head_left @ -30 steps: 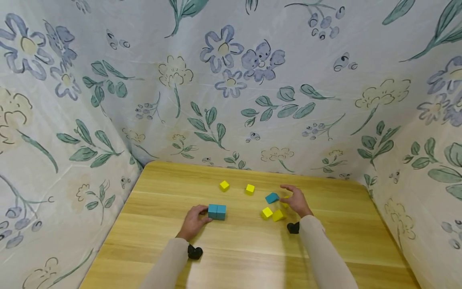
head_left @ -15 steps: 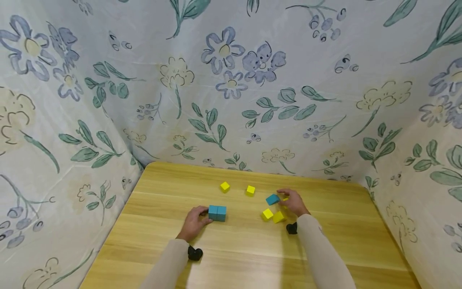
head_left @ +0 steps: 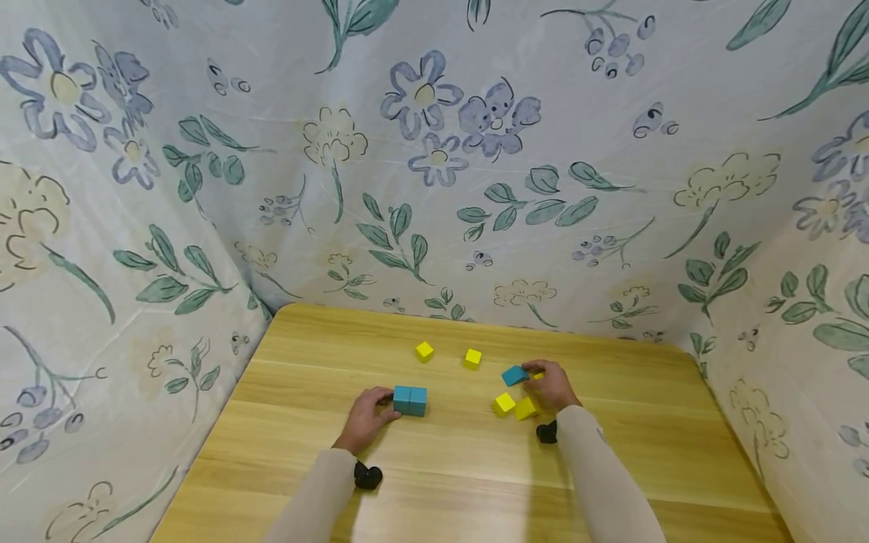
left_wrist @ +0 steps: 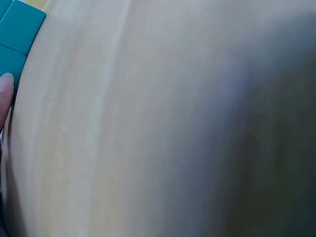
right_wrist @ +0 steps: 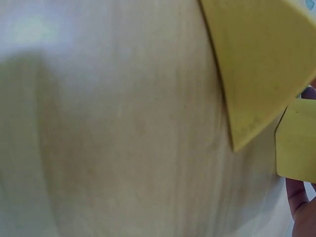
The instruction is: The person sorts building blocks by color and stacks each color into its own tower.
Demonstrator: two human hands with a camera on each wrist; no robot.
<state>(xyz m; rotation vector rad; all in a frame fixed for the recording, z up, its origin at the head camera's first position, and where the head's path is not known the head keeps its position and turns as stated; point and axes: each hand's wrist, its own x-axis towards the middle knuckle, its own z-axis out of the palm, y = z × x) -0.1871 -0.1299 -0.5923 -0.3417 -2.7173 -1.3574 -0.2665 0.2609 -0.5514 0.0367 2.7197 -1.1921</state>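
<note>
In the head view, two blue cubes stand side by side. My left hand (head_left: 366,417) holds the left cube (head_left: 401,400) from its left side, thumb in front and fingers behind. That thumb (left_wrist: 6,86) also shows against a blue face in the left wrist view. The right cube (head_left: 418,402) touches its neighbour. My right hand (head_left: 553,385) has its thumb and forefinger at the right end of a tilted-looking blue block (head_left: 514,375), and seems to pinch it. A yellow block (head_left: 539,375) is partly hidden by this hand. The right wrist view shows fingers (right_wrist: 297,197) behind a yellow block (right_wrist: 298,143).
Two yellow cubes, a left one (head_left: 505,404) and a right one (head_left: 526,409), sit just in front of the right hand. Farther back are two more yellow cubes (head_left: 424,351) (head_left: 472,359). Flower-printed cloth (head_left: 434,151) surrounds the wooden table (head_left: 326,339) at its back and sides.
My right hand has come down and slightly left, and its thumb and forefinger have closed in on the blue block's right end. The left hand stays at the blue cubes.
</note>
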